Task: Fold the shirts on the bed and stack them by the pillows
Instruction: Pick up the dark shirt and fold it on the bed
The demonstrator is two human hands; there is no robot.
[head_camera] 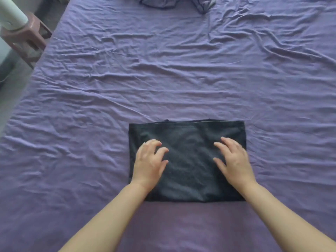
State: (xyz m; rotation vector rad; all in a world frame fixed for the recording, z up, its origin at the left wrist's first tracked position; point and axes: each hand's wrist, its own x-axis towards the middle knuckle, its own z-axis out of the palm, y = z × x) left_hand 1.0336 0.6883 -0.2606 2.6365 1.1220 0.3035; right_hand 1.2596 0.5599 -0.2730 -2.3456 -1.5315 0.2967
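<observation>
A dark charcoal cloth shirt folded into a flat rectangle (187,160) lies on the near middle of the bed, its long edges running left to right. A thin pale seam line runs along its far edge, and a small dark tab of fabric pokes out just beyond that edge. The surface of the fold shows soft creases.

The left hand (150,163) rests on the left part of the folded shirt, palm down, fingers loosely bent and spread, with the fingertips touching the fabric; it pinches nothing. The right hand (233,160) lies on the right part of the shirt, palm down, fingers fairly straight and fanned apart, also holding nothing. The two hands are well apart, with bare dark cloth between them. Both bare forearms reach in from the near edge of the view.

Under the shirt spreads a wrinkled purple bedsheet (181,73) that covers the whole bed. At the far end of the bed lies a rumpled heap of purple-grey cloth (160,2), and just beside it another crumpled bluish piece (202,4); what they are cannot be told. Off the left side of the bed stands a brownish-pink plastic stool (27,39) with a white cylindrical object (11,13) on it.
</observation>
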